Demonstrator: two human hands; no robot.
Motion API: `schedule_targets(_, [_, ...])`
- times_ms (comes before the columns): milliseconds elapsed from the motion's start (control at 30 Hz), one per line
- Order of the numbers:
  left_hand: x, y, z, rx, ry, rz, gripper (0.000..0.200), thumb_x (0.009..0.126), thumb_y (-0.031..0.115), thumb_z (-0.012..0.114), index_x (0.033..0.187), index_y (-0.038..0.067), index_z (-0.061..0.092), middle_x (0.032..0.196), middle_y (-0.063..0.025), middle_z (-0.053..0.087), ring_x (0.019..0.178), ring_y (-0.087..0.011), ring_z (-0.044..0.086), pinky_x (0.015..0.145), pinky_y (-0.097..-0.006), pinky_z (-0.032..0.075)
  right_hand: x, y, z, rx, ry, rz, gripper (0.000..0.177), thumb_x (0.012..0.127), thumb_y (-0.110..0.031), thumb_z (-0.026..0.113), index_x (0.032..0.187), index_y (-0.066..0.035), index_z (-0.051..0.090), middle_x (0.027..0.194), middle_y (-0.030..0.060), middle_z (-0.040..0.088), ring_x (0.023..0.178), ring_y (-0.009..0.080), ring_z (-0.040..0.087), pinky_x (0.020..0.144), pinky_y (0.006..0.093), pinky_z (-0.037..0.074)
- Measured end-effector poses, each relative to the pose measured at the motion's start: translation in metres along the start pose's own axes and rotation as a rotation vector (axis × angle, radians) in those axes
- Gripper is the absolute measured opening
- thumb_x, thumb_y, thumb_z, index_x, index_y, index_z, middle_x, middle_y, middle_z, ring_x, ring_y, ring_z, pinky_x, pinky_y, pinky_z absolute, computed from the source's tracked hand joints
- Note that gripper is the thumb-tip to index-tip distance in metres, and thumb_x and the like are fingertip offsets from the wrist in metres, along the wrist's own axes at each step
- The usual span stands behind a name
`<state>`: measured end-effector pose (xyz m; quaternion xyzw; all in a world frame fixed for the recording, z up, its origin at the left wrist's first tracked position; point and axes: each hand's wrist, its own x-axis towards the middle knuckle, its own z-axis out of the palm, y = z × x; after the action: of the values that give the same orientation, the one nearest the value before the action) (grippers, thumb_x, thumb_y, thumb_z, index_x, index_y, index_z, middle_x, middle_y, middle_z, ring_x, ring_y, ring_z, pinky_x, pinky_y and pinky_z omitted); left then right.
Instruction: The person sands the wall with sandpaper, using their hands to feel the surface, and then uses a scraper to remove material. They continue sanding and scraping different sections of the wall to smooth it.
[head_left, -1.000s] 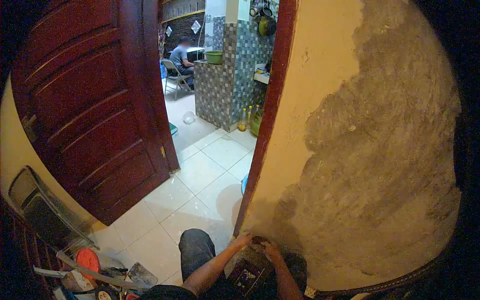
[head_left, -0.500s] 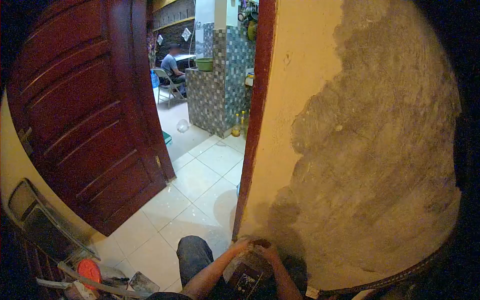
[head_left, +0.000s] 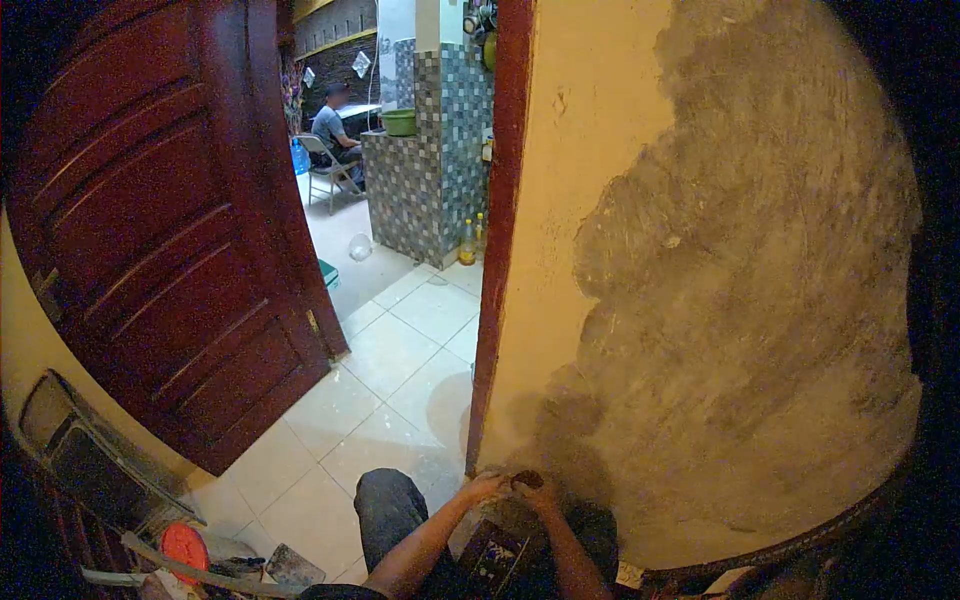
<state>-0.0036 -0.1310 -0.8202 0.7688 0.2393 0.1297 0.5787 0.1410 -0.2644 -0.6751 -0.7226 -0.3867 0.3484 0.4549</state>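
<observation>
My left hand [head_left: 486, 487] and my right hand [head_left: 540, 497] are close together over my lap, beside the foot of the door frame. In my right hand's closed fingers is a small dark brown piece [head_left: 525, 480], its kind too dim to tell. My left hand's fingers are curled in toward it; whether they hold anything I cannot make out. Below the hands, a dark panel with pale markings [head_left: 495, 556] shows between my forearms. Along my right side rises the wall, with a rough grey-brown patch [head_left: 740, 280] over its yellowish surface.
A dark red door [head_left: 150, 230] stands open on the left. At lower left are a folded chair [head_left: 85, 460], a red round object [head_left: 185, 552] and a flat grey plate [head_left: 293, 566]. Through the doorway, a seated person [head_left: 337, 130], a green basin [head_left: 399, 122] and bottles [head_left: 467, 243] appear.
My view has shifted slightly, so the doorway and the wall sit a little further left. My hands stay together over my lap, now slightly further apart, with the dark brown piece showing more clearly.
</observation>
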Motion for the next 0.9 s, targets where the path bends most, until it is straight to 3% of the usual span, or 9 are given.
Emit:
schedule_targets(100, [0.014,-0.015,0.012,-0.526,-0.064,-0.464,0.058,0.096,0.039,0.066,0.147,0.015,0.053,0.128,-0.0118,0.065,0.115,-0.0296,0.062,0.094,-0.0452,0.053,0.024,0.061,0.006,-0.010,-0.009,-0.070,0.038,0.081,-0.026,0.085,0.110,-0.003,0.074,0.106,0.0112,0.076,0.098,0.0245,0.072,0.090,0.0418,0.057])
schedule_targets(167, [0.014,-0.029,0.013,0.172,0.075,0.053,0.053,0.097,0.037,0.065,0.144,0.014,0.056,0.124,-0.0105,0.067,0.111,-0.0264,0.063,0.090,-0.0423,0.055,0.030,0.080,0.010,-0.005,-0.020,-0.093,0.040,0.081,-0.028,0.086,0.110,-0.004,0.074,0.106,0.0118,0.076,0.098,0.0247,0.072,0.090,0.0418,0.057])
schedule_targets(200, [0.016,-0.043,0.016,0.863,0.211,0.583,0.049,0.098,0.035,0.064,0.141,0.012,0.059,0.120,-0.0091,0.068,0.107,-0.0233,0.064,0.086,-0.0393,0.056,0.024,0.069,0.010,-0.047,-0.015,-0.073,0.039,0.082,-0.028,0.085,0.111,-0.004,0.073,0.107,0.0125,0.076,0.099,0.0247,0.072,0.091,0.0417,0.057])
schedule_targets(233, [0.019,-0.057,0.020,0.862,0.207,0.584,0.049,0.098,0.035,0.064,0.141,0.012,0.059,0.120,-0.0091,0.068,0.107,-0.0233,0.064,0.086,-0.0393,0.056,0.020,0.057,0.010,-0.089,-0.009,-0.053,0.039,0.083,-0.028,0.084,0.112,-0.004,0.073,0.107,0.0132,0.076,0.099,0.0247,0.072,0.091,0.0416,0.057])
schedule_targets(333, [0.018,-0.067,0.026,0.419,0.005,0.308,0.044,0.098,0.033,0.066,0.136,0.011,0.062,0.116,-0.0071,0.070,0.097,-0.0214,0.067,0.081,-0.0378,0.057,0.008,0.031,0.005,-0.220,0.005,-0.044,0.036,0.086,-0.027,0.082,0.111,-0.003,0.073,0.107,0.0136,0.075,0.100,0.0241,0.071,0.091,0.0422,0.056])
schedule_targets(400, [-0.001,-0.012,0.012,-0.560,-0.082,-0.318,0.040,0.100,0.036,0.065,0.131,0.010,0.065,0.112,-0.0071,0.071,0.091,-0.0194,0.068,0.075,-0.0370,0.056,0.013,0.043,0.005,-0.122,-0.024,-0.041,0.036,0.086,-0.027,0.082,0.110,-0.003,0.073,0.107,0.0131,0.075,0.100,0.0242,0.071,0.091,0.0422,0.056])
schedule_targets(567, [-0.039,0.115,-0.015,-0.449,0.037,-0.315,0.040,0.101,0.043,0.064,0.116,0.006,0.069,0.098,-0.0040,0.072,0.083,-0.0120,0.065,0.065,-0.0304,0.051,0.032,0.089,0.012,0.084,-0.086,-0.100,0.035,0.087,-0.028,0.081,0.108,-0.002,0.071,0.106,0.0117,0.074,0.099,0.0245,0.070,0.090,0.0423,0.055])
schedule_targets(700, [-0.036,0.089,-0.015,-0.420,0.016,-0.064,0.038,0.101,0.042,0.065,0.102,0.005,0.072,0.080,0.0013,0.070,0.066,-0.0077,0.061,0.057,-0.0258,0.046,0.037,0.092,0.018,-0.011,-0.112,-0.100,0.030,0.088,-0.025,0.078,0.105,-0.002,0.070,0.101,0.0101,0.073,0.091,0.0213,0.067,0.084,0.0417,0.054])
schedule_targets(900, [-0.038,0.113,-0.010,-0.410,0.141,-0.182,0.032,0.101,0.038,0.067,0.099,0.007,0.076,0.074,0.0021,0.067,0.059,-0.0073,0.054,0.054,-0.0257,0.043,0.022,0.071,0.022,0.146,-0.132,-0.083,0.026,0.087,-0.024,0.079,0.098,-0.004,0.068,0.094,0.0057,0.070,0.084,0.0176,0.064,0.078,0.0395,0.053])
